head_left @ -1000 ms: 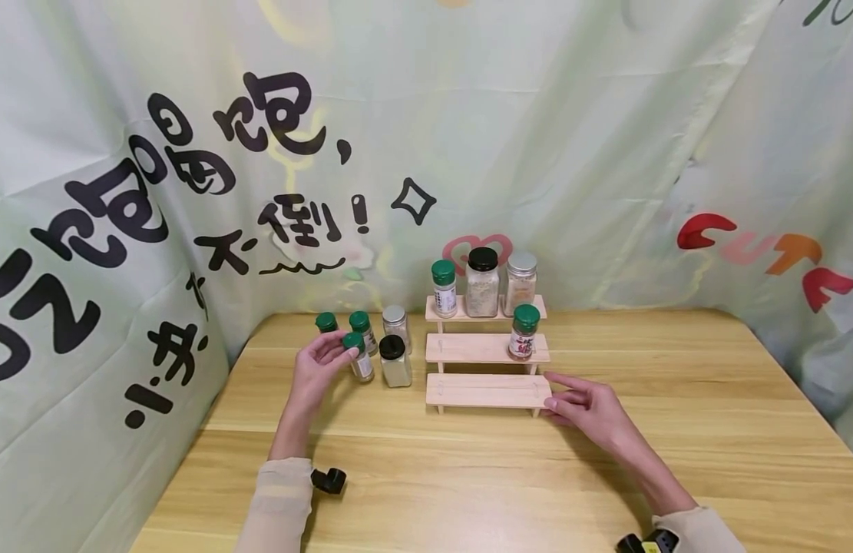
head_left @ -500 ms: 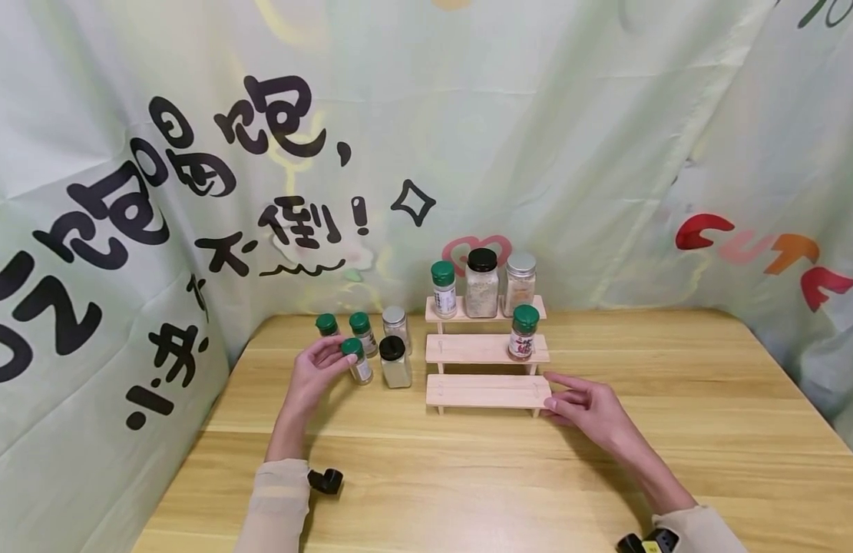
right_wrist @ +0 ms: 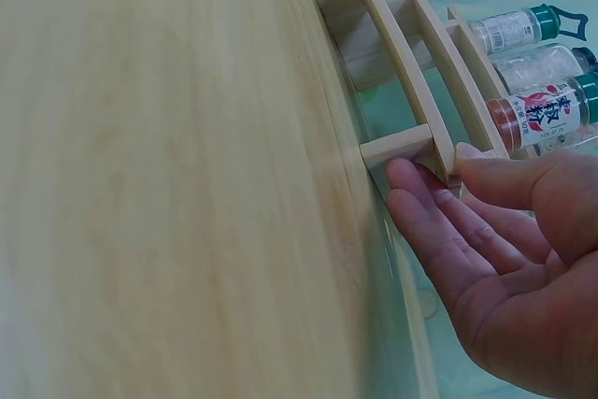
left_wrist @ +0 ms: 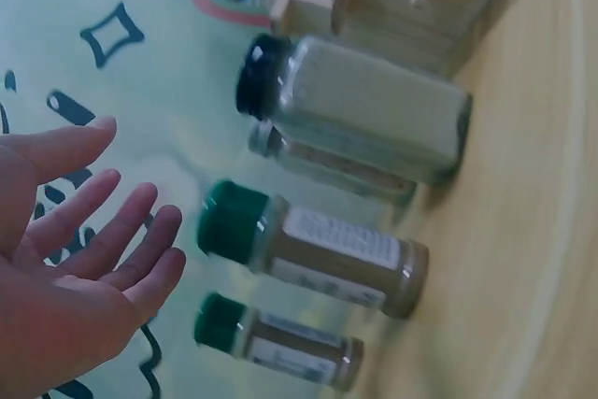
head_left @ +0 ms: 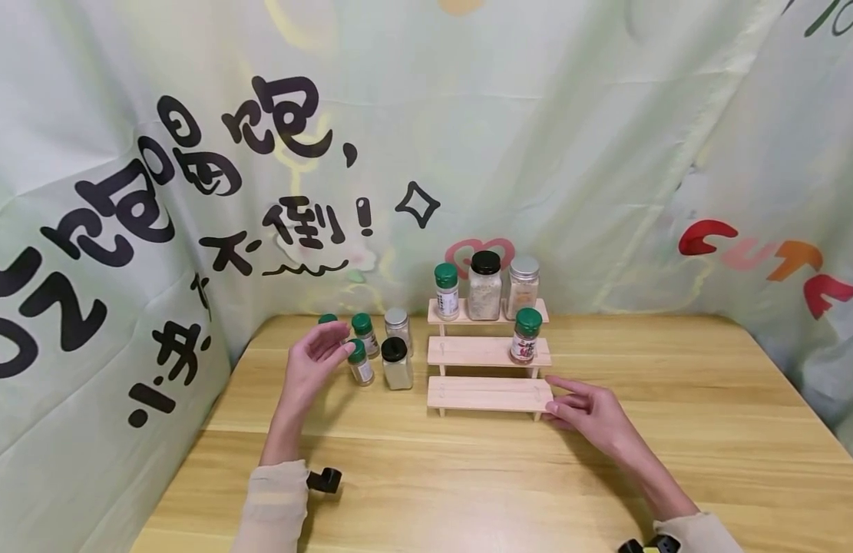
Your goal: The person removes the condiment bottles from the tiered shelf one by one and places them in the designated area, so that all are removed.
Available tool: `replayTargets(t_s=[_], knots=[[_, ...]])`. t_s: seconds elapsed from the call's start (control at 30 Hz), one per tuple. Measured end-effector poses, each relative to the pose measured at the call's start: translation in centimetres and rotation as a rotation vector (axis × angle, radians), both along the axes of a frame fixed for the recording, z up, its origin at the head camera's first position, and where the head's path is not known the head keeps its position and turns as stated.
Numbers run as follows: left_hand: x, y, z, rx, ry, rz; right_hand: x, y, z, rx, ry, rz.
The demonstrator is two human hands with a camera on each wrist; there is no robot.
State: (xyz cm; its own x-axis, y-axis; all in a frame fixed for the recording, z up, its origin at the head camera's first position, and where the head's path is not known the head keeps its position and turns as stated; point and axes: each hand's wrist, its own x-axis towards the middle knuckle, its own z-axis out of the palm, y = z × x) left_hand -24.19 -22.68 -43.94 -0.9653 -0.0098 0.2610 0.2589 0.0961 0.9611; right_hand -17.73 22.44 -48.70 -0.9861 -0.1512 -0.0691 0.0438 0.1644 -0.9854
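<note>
My left hand point(head_left: 312, 365) is beside a small green-capped spice jar point(head_left: 362, 372), its fingers loosely bent and holding nothing. In the left wrist view a gap shows between the fingers and the green-capped jar point(left_wrist: 341, 254). Around it on the table stand two more green-capped jars, one of them partly behind the hand, a silver-capped jar point(head_left: 397, 322) and a black-capped jar point(head_left: 398, 374). My right hand point(head_left: 592, 418) pinches the right end of the bottom step of a three-step wooden rack point(head_left: 488, 393), thumb above and fingers below in the right wrist view.
The rack's top step holds a green-capped jar point(head_left: 447, 296), a large black-capped jar point(head_left: 484, 290) and a silver-capped jar point(head_left: 523, 290). A red-labelled, green-capped jar point(head_left: 526, 338) stands at the middle step's right end. A printed curtain point(head_left: 571, 169) hangs behind the wooden table point(head_left: 426, 476).
My left hand has let go of the front green-capped jar and drawn slightly left and up from it; the jar stands on the table. My right hand stays at the rack.
</note>
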Motion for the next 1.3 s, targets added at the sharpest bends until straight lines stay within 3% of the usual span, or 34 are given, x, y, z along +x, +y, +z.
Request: replayTargets(t_s=[0.2,0.3,0.7,0.87,1.1,1.3], knots=[[0.9,1.7,1.6,-0.008,0.083,0.001,0.1,0.1,-0.1,-0.007,0.0,-0.002],[1.2,2.7,2.0,0.003,0.109,-0.036,0.1,0.0,-0.2,-0.007,0.003,-0.002],[1.6,5.8,1.7,0.028,0.17,-0.138,0.1,-0.1,0.0,-0.011,-0.02,-0.013],[1.7,7.3,1.7,0.018,0.165,-0.178,0.1,0.0,0.0,-0.019,-0.016,0.001],[1.4,10.0,2.6,-0.018,0.186,-0.228,0.0,0.2,-0.1,-0.042,-0.007,0.001],[1.3,11.7,2.4,-0.014,0.166,-0.24,0.0,0.2,-0.1,-0.046,-0.017,0.006]])
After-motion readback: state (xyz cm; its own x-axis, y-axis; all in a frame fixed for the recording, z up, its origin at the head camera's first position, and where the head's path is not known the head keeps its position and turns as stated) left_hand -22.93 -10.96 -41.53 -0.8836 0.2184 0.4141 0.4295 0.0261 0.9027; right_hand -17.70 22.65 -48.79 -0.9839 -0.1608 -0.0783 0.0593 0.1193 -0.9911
